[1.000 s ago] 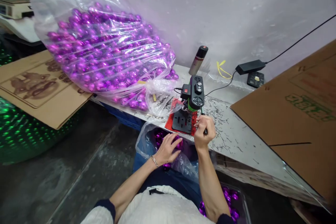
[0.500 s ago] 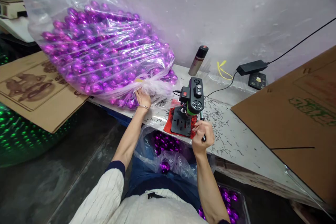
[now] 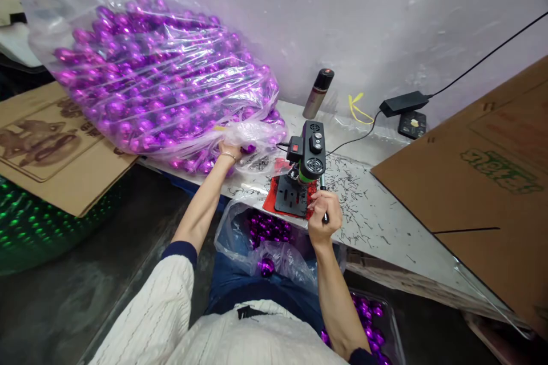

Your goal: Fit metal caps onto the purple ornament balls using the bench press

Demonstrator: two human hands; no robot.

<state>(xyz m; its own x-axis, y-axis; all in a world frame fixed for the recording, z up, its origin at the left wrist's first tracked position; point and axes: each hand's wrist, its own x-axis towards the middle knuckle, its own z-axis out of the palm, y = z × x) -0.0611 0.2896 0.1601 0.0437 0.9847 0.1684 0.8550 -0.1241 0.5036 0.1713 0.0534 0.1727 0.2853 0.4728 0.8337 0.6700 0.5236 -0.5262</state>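
My left hand (image 3: 231, 150) reaches into the gathered mouth of a large clear plastic bag (image 3: 246, 132) full of shiny purple ball ornaments (image 3: 165, 88). Plastic covers its fingers, and one purple ball (image 3: 248, 149) shows right beside them; whether they grip it cannot be made out. My right hand (image 3: 324, 214) is closed around the lever handle (image 3: 325, 218) of a small black bench press (image 3: 314, 151). The press stands on a red sheet (image 3: 269, 199) at the table's front edge, its black base plate (image 3: 291, 197) bare.
Black bits litter the white table (image 3: 385, 222). Behind the press are a spray can (image 3: 318, 94), a yellow tie (image 3: 358, 108) and a power adapter (image 3: 405, 104). Cardboard (image 3: 479, 182) stands right; a flattened carton (image 3: 64, 148) lies left. An open bag (image 3: 269, 231) of purple balls sits at my lap.
My left hand has pushed slightly deeper under the bag's plastic, and a purple ball now shows beside its fingers. My right hand stays on the lever. The whole view has shifted slightly.
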